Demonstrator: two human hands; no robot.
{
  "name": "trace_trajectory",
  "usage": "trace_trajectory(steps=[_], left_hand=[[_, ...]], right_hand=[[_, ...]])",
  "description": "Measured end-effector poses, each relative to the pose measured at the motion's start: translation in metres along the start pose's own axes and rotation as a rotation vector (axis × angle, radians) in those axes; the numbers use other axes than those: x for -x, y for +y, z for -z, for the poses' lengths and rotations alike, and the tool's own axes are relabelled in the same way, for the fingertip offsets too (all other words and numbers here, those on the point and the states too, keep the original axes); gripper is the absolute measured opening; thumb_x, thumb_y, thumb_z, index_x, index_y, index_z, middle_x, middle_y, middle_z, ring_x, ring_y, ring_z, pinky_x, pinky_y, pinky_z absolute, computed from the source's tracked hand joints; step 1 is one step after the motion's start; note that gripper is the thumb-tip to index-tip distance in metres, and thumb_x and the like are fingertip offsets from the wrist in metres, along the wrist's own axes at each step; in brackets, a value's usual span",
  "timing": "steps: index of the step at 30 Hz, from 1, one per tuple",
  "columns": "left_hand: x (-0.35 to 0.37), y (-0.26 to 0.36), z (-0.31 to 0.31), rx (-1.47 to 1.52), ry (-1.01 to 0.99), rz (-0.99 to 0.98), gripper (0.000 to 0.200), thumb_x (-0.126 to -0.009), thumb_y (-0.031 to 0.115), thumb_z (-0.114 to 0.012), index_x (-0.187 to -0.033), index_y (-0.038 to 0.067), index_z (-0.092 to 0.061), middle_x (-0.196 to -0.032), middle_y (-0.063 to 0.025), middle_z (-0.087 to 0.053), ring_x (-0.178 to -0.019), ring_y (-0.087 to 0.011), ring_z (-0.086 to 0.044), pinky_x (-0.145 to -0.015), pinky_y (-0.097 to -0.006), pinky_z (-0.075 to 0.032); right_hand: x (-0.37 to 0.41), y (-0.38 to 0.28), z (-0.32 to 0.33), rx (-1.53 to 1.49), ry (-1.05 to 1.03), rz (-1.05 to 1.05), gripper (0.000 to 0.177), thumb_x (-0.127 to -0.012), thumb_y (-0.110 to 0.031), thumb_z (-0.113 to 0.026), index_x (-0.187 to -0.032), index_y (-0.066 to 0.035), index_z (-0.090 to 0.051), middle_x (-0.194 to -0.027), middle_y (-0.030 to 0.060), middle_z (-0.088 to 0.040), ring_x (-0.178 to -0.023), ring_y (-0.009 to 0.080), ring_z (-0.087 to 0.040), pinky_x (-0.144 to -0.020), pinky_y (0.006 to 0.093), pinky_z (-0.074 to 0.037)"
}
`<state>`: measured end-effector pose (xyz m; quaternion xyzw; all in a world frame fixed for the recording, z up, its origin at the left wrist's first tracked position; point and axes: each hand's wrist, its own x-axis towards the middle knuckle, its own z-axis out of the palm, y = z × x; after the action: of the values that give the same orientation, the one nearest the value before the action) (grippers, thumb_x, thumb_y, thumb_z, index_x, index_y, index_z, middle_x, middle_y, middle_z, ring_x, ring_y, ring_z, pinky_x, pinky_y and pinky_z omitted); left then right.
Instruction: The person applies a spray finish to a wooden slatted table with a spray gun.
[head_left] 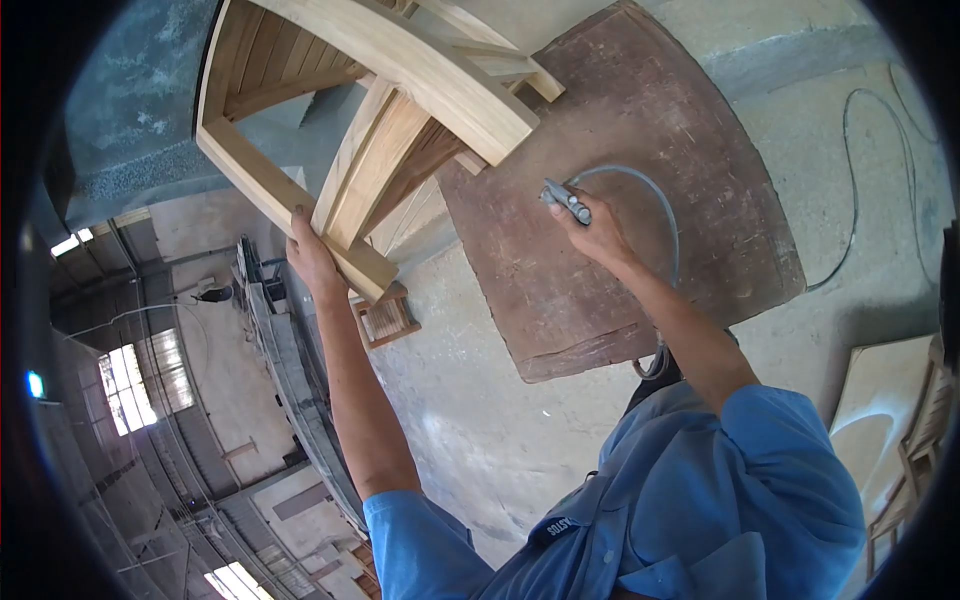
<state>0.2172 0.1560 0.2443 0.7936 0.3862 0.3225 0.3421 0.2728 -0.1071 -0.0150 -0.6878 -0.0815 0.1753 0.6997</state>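
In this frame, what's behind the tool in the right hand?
Behind the tool in the right hand is the worn brown board; a grey hose curves in front of it. Whatever the tool and hand directly cover cannot be seen.

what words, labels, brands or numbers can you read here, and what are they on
"ASTOS" – on the blue shirt, printed at a slant; a letter or more before it may be lost in the fold, so the full word is uncertain.
Tool in the right hand: no lettering can be made out at this size.
Wood frame and brown mat: no readable text.
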Motion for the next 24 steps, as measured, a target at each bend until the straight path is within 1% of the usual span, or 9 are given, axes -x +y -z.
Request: trace_trajectory(steps=[4, 6, 8, 13, 15, 16, 17, 18, 24], left_hand=[[-0.012, -0.010, 0.001, 0.002, -0.008, -0.054, 0.063, -0.094, 0.049, -0.053, -0.112, -0.011, -0.057, -0.101, -0.0173, -0.063, -0.087, -0.0212, -0.062, -0.078, -0.0336, -0.049], [-0.008, -0.007, -0.003, 0.011, -0.011, -0.057, 0.064, -0.094, 0.050, -0.052, -0.114, -0.011, -0.056, -0.103, -0.0173, -0.063, -0.088, -0.0211, -0.061, -0.079, -0.0336, -0.049], [-0.007, -0.002, -0.005, 0.023, -0.022, -0.079, 0.065, -0.095, 0.050, -0.051, -0.116, -0.011, -0.056, -0.105, -0.0172, -0.063, -0.090, -0.0211, -0.061, -0.080, -0.0336, -0.049], [-0.023, -0.016, -0.003, 0.142, -0.094, -0.114, 0.061, -0.102, 0.046, -0.040, -0.128, -0.008, -0.050, -0.121, -0.0148, -0.058, -0.106, -0.0217, -0.056, -0.093, -0.0343, -0.044], [-0.036, -0.027, -0.001, 0.143, -0.114, -0.202, 0.060, -0.103, 0.044, -0.034, -0.132, -0.007, -0.047, -0.126, -0.0146, -0.055, -0.111, -0.0232, -0.054, -0.098, -0.0351, -0.041], [-0.032, -0.026, -0.001, 0.166, -0.098, -0.123, 0.061, -0.103, 0.045, -0.034, -0.132, -0.007, -0.047, -0.126, -0.0148, -0.055, -0.112, -0.0236, -0.054, -0.099, -0.0350, -0.041], [-0.030, -0.023, -0.002, 0.192, -0.082, -0.043, 0.061, -0.103, 0.045, -0.034, -0.133, -0.007, -0.047, -0.126, -0.0149, -0.055, -0.112, -0.0241, -0.054, -0.100, -0.0349, -0.041], [-0.032, -0.023, -0.002, 0.216, -0.097, -0.059, 0.061, -0.103, 0.045, -0.034, -0.133, -0.007, -0.047, -0.126, -0.0149, -0.055, -0.112, -0.0241, -0.054, -0.100, -0.0349, -0.041], [-0.014, -0.044, -0.004, 0.443, -0.182, -0.049, 0.055, -0.103, 0.042, -0.036, -0.129, -0.005, -0.050, -0.121, -0.0136, -0.056, -0.108, -0.0221, -0.054, -0.095, -0.0348, -0.042]], right_hand=[[0.005, -0.023, 0.010, -0.068, -0.100, -0.043, 0.034, -0.088, -0.031, -0.067, -0.115, -0.009, -0.067, -0.096, 0.0143, -0.071, -0.091, 0.0252, -0.069, -0.078, 0.0322, -0.051], [0.010, -0.039, 0.012, -0.092, -0.032, 0.101, 0.040, -0.087, -0.029, -0.068, -0.120, -0.006, -0.065, -0.099, 0.0155, -0.071, -0.090, 0.0246, -0.069, -0.078, 0.0322, -0.051], [0.021, -0.056, 0.022, -0.121, -0.024, 0.143, 0.042, -0.087, -0.028, -0.068, -0.121, -0.004, -0.063, -0.099, 0.0164, -0.070, -0.089, 0.0250, -0.069, -0.078, 0.0322, -0.052], [0.071, -0.090, 0.045, -0.175, -0.039, 0.161, 0.047, -0.085, -0.023, -0.070, -0.124, 0.000, -0.060, -0.099, 0.0181, -0.070, -0.088, 0.0258, -0.070, -0.077, 0.0324, -0.053], [0.093, -0.096, 0.048, -0.203, -0.057, 0.255, 0.048, -0.083, -0.020, -0.073, -0.124, 0.001, -0.060, -0.099, 0.0187, -0.069, -0.089, 0.0267, -0.069, -0.077, 0.0326, -0.053], [0.103, -0.101, 0.046, -0.199, -0.033, 0.273, 0.048, -0.083, -0.020, -0.073, -0.124, 0.001, -0.060, -0.099, 0.0187, -0.069, -0.089, 0.0267, -0.069, -0.077, 0.0326, -0.053], [0.113, -0.108, 0.045, -0.177, -0.016, 0.356, 0.049, -0.081, -0.014, -0.071, -0.126, 0.002, -0.058, -0.092, 0.0154, -0.067, -0.080, 0.0208, -0.065, -0.070, 0.0308, -0.051], [0.123, -0.116, 0.043, -0.149, -0.001, 0.439, 0.051, -0.079, -0.008, -0.069, -0.128, 0.004, -0.056, -0.086, 0.0120, -0.065, -0.071, 0.0149, -0.061, -0.064, 0.0290, -0.049], [0.178, -0.154, 0.044, -0.043, 0.164, 0.648, 0.052, -0.078, -0.002, -0.070, -0.128, 0.003, -0.055, -0.087, 0.0113, -0.066, -0.072, 0.0150, -0.062, -0.066, 0.0292, -0.050]])
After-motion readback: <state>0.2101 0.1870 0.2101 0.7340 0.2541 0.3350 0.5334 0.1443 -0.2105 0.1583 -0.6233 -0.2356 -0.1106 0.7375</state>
